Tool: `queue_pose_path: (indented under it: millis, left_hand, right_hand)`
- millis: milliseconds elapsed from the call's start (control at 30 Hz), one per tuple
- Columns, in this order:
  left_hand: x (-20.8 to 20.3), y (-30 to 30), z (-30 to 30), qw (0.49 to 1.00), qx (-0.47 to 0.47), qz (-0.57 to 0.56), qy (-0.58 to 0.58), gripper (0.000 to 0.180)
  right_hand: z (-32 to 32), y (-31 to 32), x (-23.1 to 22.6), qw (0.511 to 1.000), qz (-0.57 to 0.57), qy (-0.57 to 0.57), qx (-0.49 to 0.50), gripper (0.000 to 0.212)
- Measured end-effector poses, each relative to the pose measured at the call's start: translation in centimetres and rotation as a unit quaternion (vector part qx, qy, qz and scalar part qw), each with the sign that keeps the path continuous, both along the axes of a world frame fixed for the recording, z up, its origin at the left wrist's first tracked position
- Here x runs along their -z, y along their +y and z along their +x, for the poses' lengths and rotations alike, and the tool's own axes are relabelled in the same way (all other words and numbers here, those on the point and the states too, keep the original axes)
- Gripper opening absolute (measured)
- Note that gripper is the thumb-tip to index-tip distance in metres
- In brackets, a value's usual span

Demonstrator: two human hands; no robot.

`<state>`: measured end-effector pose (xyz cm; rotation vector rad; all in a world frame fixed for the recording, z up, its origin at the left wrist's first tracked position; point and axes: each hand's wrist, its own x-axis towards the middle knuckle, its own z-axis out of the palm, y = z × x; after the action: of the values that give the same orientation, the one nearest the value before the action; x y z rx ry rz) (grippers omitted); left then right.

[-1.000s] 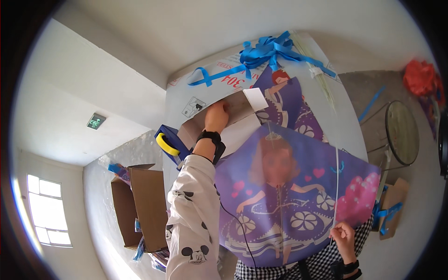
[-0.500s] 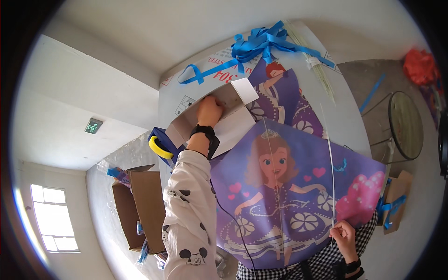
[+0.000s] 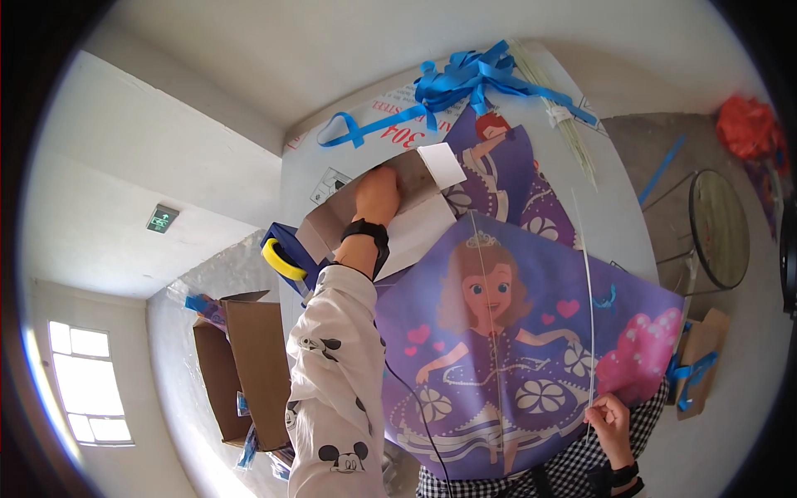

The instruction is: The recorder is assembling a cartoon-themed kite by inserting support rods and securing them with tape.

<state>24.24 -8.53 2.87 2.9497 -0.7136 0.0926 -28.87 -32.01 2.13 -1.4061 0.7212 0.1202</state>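
Observation:
My left hand (image 3: 379,195) reaches into an open white cardboard box (image 3: 419,220) on the table; its fingers are hidden inside. Between the pinched fingers of my right hand (image 3: 610,419) is a thin white rod (image 3: 589,307), standing along the right side of a purple kite sail (image 3: 531,340). The sail, printed with a princess in a tiara and pink hearts, hangs over the near table edge onto my checked apron (image 3: 647,423). A thin rod runs down its middle. More purple printed sails (image 3: 506,170) lie beyond it.
Blue ribbon (image 3: 465,79) lies heaped at the table's far end, beside a bundle of thin rods (image 3: 573,137). Yellow-handled scissors (image 3: 282,261) rest by a dark blue box at the left. Cardboard boxes (image 3: 257,373) stand lower left; a round stool (image 3: 721,228) stands right.
My left hand has gone a little deeper into the white box, so its fingers are now out of sight. My right hand stays on the rod.

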Motion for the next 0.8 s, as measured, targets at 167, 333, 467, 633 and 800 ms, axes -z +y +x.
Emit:
queue_pose_path:
  millis: [167,333,467,633,800]
  left_hand:
    - [0.4,0.0,0.5,1.000,-0.005,0.028,0.003,0.012]
    - [-0.1,-0.7,0.4,0.998,-0.019,0.061,0.001,0.014]
    - [-0.9,-0.9,0.1,0.998,0.000,0.068,0.019,0.016]
    - [-0.6,-0.6,0.1,0.998,0.001,0.063,0.014,0.016]
    - [1.1,0.7,0.5,0.997,-0.001,-0.068,0.032,0.015]
  right_hand:
    - [0.1,0.1,-0.2,1.000,0.007,-0.001,0.007,0.020]
    - [0.1,0.0,-0.1,1.000,0.005,-0.003,0.002,0.021]
    - [0.1,0.0,-0.1,1.000,0.002,-0.003,0.000,0.021]
    - [0.2,0.0,-0.2,1.000,-0.005,-0.003,-0.003,0.020]
    - [0.2,0.0,-0.2,1.000,-0.010,0.000,-0.004,0.020]
